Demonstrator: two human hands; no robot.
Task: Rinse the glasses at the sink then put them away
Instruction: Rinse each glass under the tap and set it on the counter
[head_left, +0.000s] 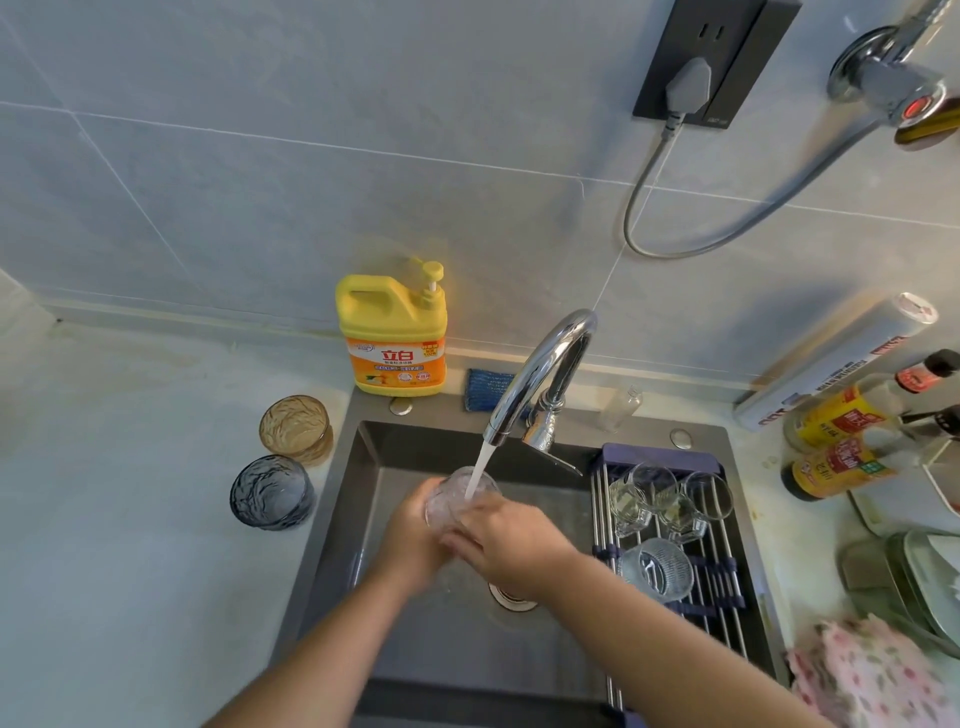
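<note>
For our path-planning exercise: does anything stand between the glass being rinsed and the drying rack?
Nothing visible does. The left hand and right hand hold the glass left of the rack; only open sink lies between.

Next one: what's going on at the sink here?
A person holds a clear glass under the running faucet, over the sink; the left hand and right hand both wrap round it. An amber glass and a blue glass stand on the counter to the left. Other clear glasses sit on the drying rack at right.
</note>
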